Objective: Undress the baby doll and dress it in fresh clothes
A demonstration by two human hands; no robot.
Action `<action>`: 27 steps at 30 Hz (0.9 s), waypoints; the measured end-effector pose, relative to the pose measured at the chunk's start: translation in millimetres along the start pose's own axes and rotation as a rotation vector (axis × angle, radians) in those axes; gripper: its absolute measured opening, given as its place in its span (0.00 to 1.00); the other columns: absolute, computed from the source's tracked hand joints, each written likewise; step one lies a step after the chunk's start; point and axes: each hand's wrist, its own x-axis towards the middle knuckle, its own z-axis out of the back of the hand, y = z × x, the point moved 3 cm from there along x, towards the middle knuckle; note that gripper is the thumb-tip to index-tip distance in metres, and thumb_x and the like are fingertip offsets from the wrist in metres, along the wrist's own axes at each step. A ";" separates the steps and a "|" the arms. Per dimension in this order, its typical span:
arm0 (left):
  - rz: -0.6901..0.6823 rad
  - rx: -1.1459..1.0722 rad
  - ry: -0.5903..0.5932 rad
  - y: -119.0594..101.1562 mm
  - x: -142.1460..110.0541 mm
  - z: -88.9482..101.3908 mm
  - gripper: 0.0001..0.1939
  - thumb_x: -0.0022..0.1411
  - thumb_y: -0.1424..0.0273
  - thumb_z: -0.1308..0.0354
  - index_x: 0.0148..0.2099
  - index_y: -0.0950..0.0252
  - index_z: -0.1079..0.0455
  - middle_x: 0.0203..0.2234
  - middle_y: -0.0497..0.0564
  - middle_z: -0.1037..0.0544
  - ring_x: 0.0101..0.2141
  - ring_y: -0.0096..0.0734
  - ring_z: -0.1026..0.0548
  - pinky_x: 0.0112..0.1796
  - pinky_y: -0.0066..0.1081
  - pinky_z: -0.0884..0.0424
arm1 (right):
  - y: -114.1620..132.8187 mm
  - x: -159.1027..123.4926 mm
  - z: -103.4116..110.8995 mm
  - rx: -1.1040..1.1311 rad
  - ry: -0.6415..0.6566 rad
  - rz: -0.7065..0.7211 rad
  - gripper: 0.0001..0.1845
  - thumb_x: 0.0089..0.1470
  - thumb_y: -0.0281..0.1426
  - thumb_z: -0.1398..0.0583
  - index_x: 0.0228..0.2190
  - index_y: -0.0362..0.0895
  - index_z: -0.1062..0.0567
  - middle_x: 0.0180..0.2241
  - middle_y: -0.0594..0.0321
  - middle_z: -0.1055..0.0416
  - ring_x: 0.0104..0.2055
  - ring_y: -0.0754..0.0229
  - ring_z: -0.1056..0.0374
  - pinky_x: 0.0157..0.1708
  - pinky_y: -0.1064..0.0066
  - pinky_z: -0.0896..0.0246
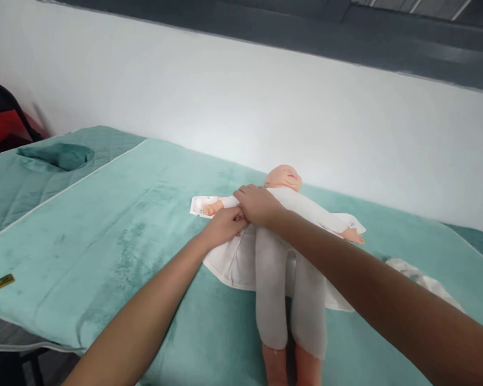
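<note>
A baby doll (306,201) in white clothing lies on its back, its head toward the wall and its legs toward me. Beneath it a white baby garment (229,265) is spread out, with patterned sleeve ends showing by the doll's hands. My left hand (226,225) is closed at the side of the doll's trunk, fingers pinched on the white garment. Right beside it, my right hand (260,205) reaches across the doll's chest with its fingers bent down, touching my left fingertips. What the right fingertips hold is hidden.
A green padded cover (116,230) lies over the bed. To the right a crumpled white cloth (422,279) is partly behind my forearm. A face hole (56,155) shows at the left, near a red and black chair (4,126). A white wall (209,102) stands behind.
</note>
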 end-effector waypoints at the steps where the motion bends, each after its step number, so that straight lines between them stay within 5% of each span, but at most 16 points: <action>1: 0.004 0.018 0.012 0.9 0.2 0.3 0.10 0.57 0.66 0.46 0.26 0.63 0.36 0.17 0.43 0.31 0.20 0.26 0.30 0.24 0.27 0.37 | 2.2 4.6 -2.4 -0.005 0.020 0.028 0.09 0.58 0.29 0.44 0.41 0.41 0.30 0.45 0.51 0.29 0.47 0.49 0.36 0.39 0.63 0.45; 6: -0.124 0.186 0.072 -1.9 0.1 -3.2 0.15 0.60 0.62 0.47 0.24 0.62 0.36 0.20 0.45 0.29 0.23 0.27 0.33 0.25 0.29 0.41 | -1.7 18.4 -8.6 0.016 0.120 0.099 0.11 0.54 0.32 0.40 0.40 0.43 0.31 0.42 0.54 0.28 0.43 0.50 0.34 0.35 0.64 0.47; 11: -0.278 0.413 0.090 0.0 1.3 -10.9 0.07 0.60 0.67 0.48 0.34 0.59 0.29 0.34 0.49 0.24 0.36 0.35 0.28 0.35 0.33 0.35 | -9.9 11.1 5.5 0.051 -0.036 -0.065 0.13 0.61 0.38 0.46 0.43 0.44 0.30 0.42 0.53 0.28 0.41 0.51 0.34 0.33 0.64 0.48; 15: -0.330 0.573 -0.070 9.7 9.1 -14.1 0.12 0.55 0.65 0.40 0.43 0.61 0.27 0.44 0.57 0.25 0.50 0.51 0.32 0.51 0.45 0.38 | -16.2 -8.7 19.1 0.293 -0.103 -0.051 0.15 0.60 0.39 0.45 0.47 0.49 0.29 0.43 0.59 0.28 0.44 0.53 0.35 0.37 0.65 0.46; 20: -0.175 0.608 -0.321 24.0 17.4 -9.6 0.10 0.55 0.68 0.41 0.40 0.63 0.27 0.39 0.61 0.26 0.50 0.58 0.33 0.51 0.49 0.41 | -13.3 -19.1 23.2 0.431 0.033 0.081 0.19 0.58 0.49 0.42 0.44 0.50 0.25 0.41 0.60 0.27 0.46 0.51 0.35 0.42 0.65 0.46; 24: -0.147 0.610 -0.406 28.8 21.9 -3.1 0.02 0.55 0.70 0.42 0.32 0.62 0.30 0.31 0.58 0.28 0.42 0.51 0.31 0.46 0.44 0.39 | -6.0 -14.6 18.5 0.510 0.100 0.097 0.23 0.60 0.51 0.46 0.45 0.47 0.27 0.41 0.59 0.26 0.45 0.51 0.34 0.41 0.65 0.45; 27: -0.146 0.574 -0.412 29.1 24.8 1.6 0.09 0.55 0.70 0.43 0.24 0.61 0.38 0.22 0.52 0.34 0.33 0.41 0.32 0.39 0.39 0.39 | -4.0 -12.3 16.6 0.550 0.096 0.040 0.25 0.61 0.53 0.48 0.46 0.48 0.29 0.41 0.60 0.25 0.41 0.54 0.32 0.39 0.66 0.44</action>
